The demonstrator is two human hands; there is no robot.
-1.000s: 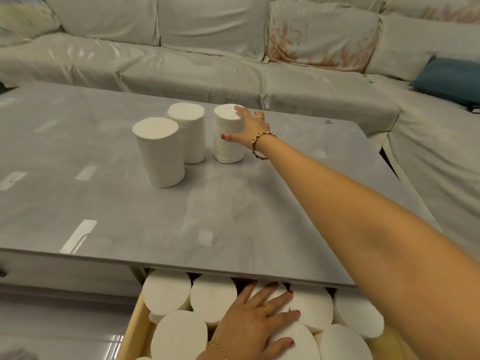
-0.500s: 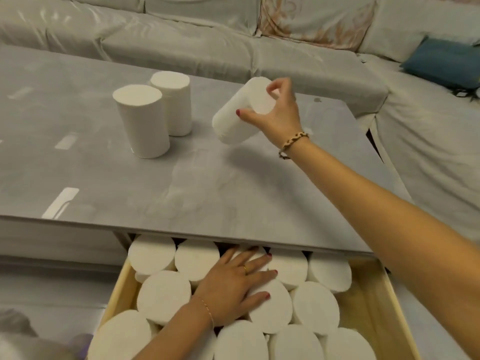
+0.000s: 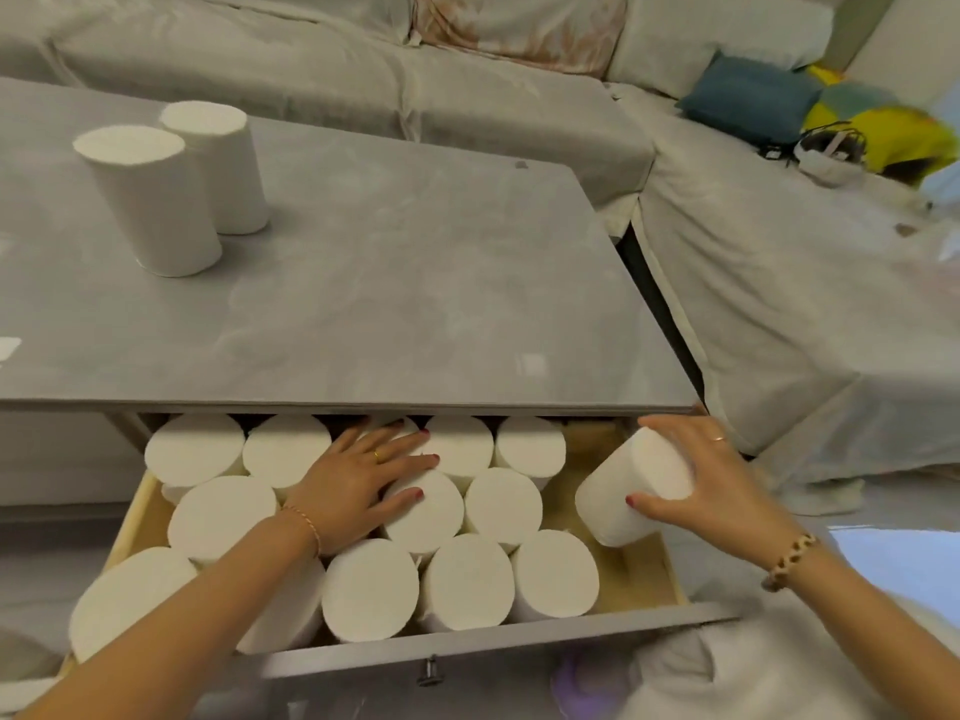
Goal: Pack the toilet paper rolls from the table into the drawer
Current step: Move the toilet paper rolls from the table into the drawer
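Note:
My right hand (image 3: 711, 485) grips a white toilet paper roll (image 3: 631, 488), tilted, over the right end of the open wooden drawer (image 3: 641, 579). My left hand (image 3: 358, 480) lies flat with fingers spread on the packed rolls (image 3: 467, 579) standing upright in the drawer. Two more rolls, a near one (image 3: 150, 200) and a far one (image 3: 218, 163), stand on the grey table (image 3: 415, 304) at the far left.
The table's front edge overhangs the back row of rolls in the drawer. A pale sofa (image 3: 779, 278) wraps around the back and right, with a blue cushion (image 3: 748, 98) and yellow items on it. The drawer front has a small knob (image 3: 430, 670).
My right hand has carried the roll from above the table down to the drawer's right end. The view has tilted down. My left hand stays on the packed rolls.

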